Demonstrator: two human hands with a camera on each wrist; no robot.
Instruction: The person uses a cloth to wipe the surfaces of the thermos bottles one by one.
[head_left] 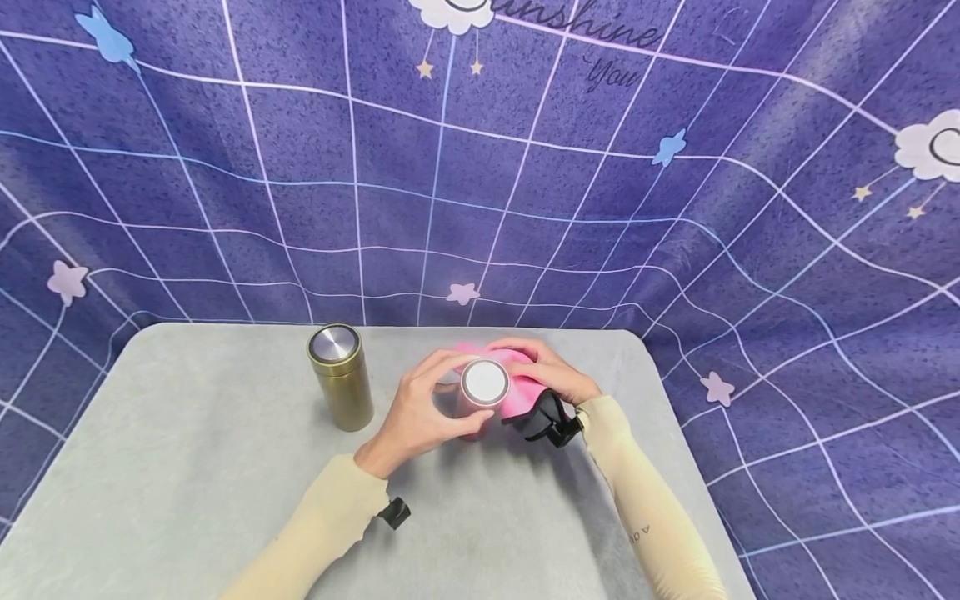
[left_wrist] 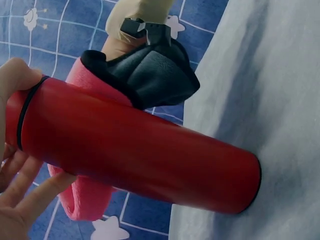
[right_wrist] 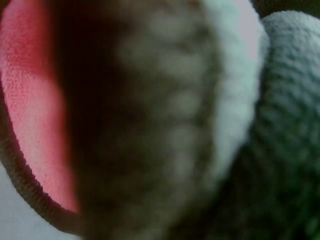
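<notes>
A red thermos [left_wrist: 145,145] stands upright on the table, its pale round lid top [head_left: 485,382] facing up in the head view. My left hand [head_left: 423,408] grips it near the top, fingers and thumb on opposite sides. To its right, my right hand [head_left: 551,371] holds a pink cloth [head_left: 519,397] with a black side against the far side of the thermos. The cloth's black part [left_wrist: 155,75] hangs below the right wrist. Blurred dark and pink fabric [right_wrist: 35,115] fills the right wrist view. Part of the right hand's fingers is hidden behind the cloth.
A gold thermos [head_left: 348,396] with a silver lid top stands left of my left hand. The grey table [head_left: 187,467] ends at a purple-blue curtain [head_left: 390,208] with a grid pattern behind and to the right.
</notes>
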